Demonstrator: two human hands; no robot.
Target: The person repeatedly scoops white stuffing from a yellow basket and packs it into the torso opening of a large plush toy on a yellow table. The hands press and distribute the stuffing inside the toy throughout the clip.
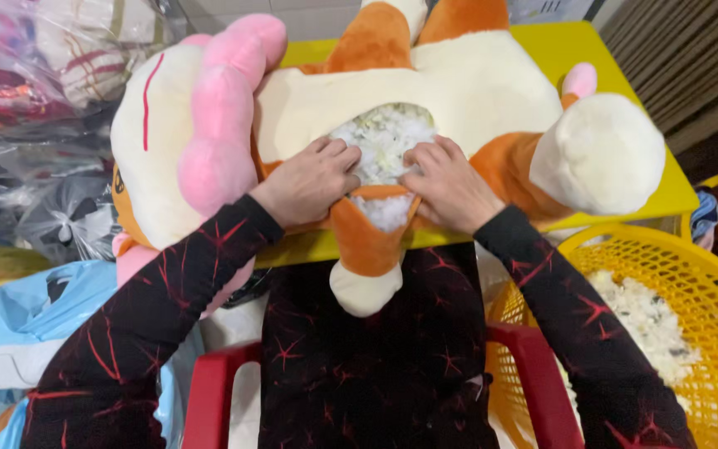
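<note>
The plush [459, 91] lies belly-up on the yellow table [575, 46]. Left hand [309, 183] and right hand [450, 187] press curled fingers, grasping nothing, either side of its stuffing [384, 137] opening.

Your left hand [309, 185] and right hand [449, 187] lie palm-down, fingers [344, 158] curled inward, either side of the toy's opening [382, 137].
</note>
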